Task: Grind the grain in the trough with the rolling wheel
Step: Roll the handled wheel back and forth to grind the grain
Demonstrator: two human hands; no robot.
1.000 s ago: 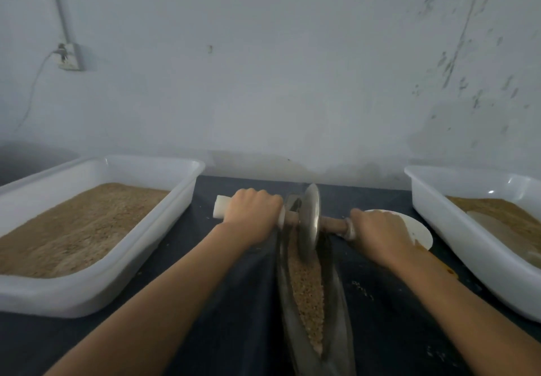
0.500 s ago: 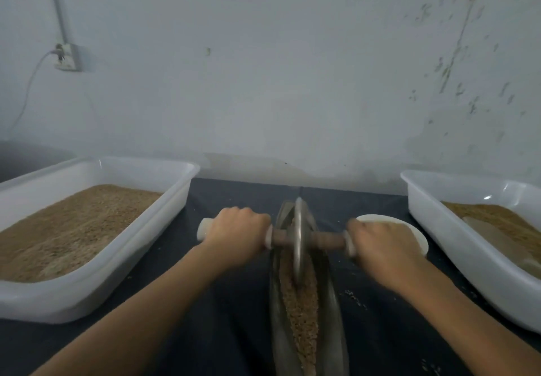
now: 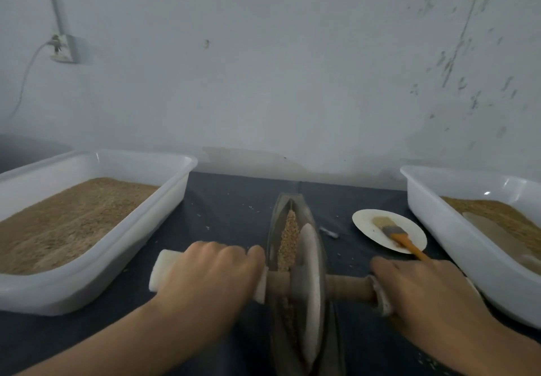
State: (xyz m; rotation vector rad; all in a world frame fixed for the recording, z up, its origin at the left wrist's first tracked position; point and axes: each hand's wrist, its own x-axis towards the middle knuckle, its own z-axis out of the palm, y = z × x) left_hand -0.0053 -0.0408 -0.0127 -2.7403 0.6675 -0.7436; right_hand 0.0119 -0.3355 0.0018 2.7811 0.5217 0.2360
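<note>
While both hands, left (image 3: 209,273) and right (image 3: 424,293), gripped the axle (image 3: 347,288), the wheel (image 3: 307,290) ground grain (image 3: 288,238) mid-trough (image 3: 314,217); the next stroke needed even downward pressure.

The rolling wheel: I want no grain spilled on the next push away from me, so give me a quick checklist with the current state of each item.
1. Left hand closed on the axle's white-wrapped end: ok.
2. Right hand closed on the other end: ok.
3. Rolling wheel seated in the trough: ok.
4. Grain lying ahead of the wheel: ok.
5. Wheel upright: cannot tell.
6. Plate with brush clear of the trough: ok.
</note>
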